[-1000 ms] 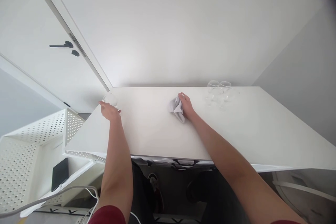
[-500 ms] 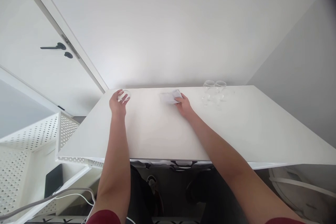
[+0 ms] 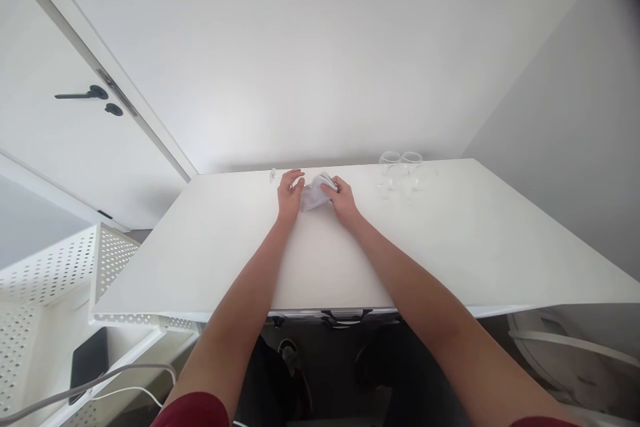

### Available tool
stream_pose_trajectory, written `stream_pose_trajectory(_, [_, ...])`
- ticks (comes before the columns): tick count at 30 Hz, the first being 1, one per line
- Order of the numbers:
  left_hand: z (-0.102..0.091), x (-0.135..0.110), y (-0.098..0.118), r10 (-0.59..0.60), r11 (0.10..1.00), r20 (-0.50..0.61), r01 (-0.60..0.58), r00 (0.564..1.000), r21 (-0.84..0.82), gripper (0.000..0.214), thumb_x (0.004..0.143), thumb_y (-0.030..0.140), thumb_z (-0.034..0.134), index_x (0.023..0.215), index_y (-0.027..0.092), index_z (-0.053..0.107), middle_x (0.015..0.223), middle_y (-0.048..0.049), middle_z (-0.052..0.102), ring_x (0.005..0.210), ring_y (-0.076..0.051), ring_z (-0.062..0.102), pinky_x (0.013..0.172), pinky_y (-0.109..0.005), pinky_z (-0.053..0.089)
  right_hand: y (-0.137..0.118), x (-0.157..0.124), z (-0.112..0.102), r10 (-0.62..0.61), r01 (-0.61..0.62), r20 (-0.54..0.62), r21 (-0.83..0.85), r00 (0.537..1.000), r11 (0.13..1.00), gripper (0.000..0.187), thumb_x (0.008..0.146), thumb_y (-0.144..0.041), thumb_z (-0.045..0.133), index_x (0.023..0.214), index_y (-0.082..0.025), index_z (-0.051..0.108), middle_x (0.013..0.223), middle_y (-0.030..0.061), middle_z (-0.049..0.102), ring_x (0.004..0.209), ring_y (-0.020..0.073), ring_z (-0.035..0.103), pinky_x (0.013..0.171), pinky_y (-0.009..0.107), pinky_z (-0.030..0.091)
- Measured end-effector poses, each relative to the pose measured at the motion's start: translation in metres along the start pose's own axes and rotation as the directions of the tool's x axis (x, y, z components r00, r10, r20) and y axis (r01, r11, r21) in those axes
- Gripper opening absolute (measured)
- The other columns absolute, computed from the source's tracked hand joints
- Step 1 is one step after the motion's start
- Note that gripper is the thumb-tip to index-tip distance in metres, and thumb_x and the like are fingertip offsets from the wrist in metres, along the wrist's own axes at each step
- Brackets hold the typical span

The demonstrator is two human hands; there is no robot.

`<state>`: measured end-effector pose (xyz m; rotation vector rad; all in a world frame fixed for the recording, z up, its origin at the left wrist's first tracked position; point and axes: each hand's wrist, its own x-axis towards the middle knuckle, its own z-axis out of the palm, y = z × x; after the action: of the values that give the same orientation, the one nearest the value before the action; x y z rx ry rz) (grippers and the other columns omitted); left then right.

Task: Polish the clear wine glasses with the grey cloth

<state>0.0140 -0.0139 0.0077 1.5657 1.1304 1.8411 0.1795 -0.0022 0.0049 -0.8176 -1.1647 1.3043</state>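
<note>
The left hand is gripping a glass, the right hand clutching a cloth, ideally pressing gently and steadily.

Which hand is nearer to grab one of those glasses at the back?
Right, probably. The right hand sits on the side of the cloth toward the glasses; the left hand would have to cross over. Both touch the cloth.

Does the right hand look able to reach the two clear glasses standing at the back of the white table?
Probably yes: the right hand is near the clear glasses, with only bare white table between them, though it already grips a grey cloth.
</note>
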Motion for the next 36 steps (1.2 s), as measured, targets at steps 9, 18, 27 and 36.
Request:
stream_pose_trajectory(9, [0.008,-0.006,0.021,0.144,0.966,0.272,-0.195,0.952,0.172,0.041,0.105,0.051,0.047,0.101,0.024,0.078,0.132,-0.0138,0.066,0.124,-0.028,0.062,0.102,-0.046,0.053,-0.005,-0.010,0.002,0.053,-0.083,0.351,0.070,0.935,0.994,0.094,0.075,-0.033,0.086,0.157,-0.036,0.042,0.107,0.0009,0.070,0.103,0.0222,0.066,0.100,0.041,0.051])
stream_pose_trajectory(18, [0.011,-0.010,0.023,0.029,0.995,-0.056,-0.034,0.998,-0.096,0.027,0.096,0.050,0.068,0.099,0.023,0.070,0.130,-0.0116,0.065,0.121,-0.025,0.064,0.102,-0.040,0.052,-0.006,0.001,-0.007,0.016,-0.008,-0.031,0.240,0.999,0.971,0.065,0.072,-0.044,0.087,0.130,-0.030,0.063,0.106,0.0033,0.072,0.093,0.0211,0.066,0.080,0.034,0.053])
stream_pose_trajectory(27, [0.005,-0.003,0.012,-0.372,0.865,0.310,0.448,0.875,-0.226,0.041,0.091,0.060,0.068,0.103,0.020,0.074,0.092,-0.0047,0.070,0.046,-0.003,0.023,0.042,-0.025,0.020,-0.016,-0.009,-0.001,0.045,-0.069,0.209,0.107,0.977,0.992,0.058,0.070,-0.032,0.080,0.126,-0.028,0.066,0.087,-0.0004,0.069,0.080,0.0196,0.059,0.071,0.031,0.044])
stream_pose_trajectory(36, [0.006,-0.002,0.008,-0.485,0.836,0.251,0.528,0.838,-0.147,0.042,0.092,0.058,0.062,0.088,0.017,0.073,0.064,0.0000,0.055,0.046,-0.006,0.025,0.043,-0.026,0.019,-0.018,-0.011,-0.005,-0.081,0.082,0.176,0.000,0.981,0.997,0.049,0.073,-0.030,0.067,0.122,-0.028,0.067,0.079,-0.0021,0.062,0.073,0.0176,0.052,0.068,0.030,0.041])
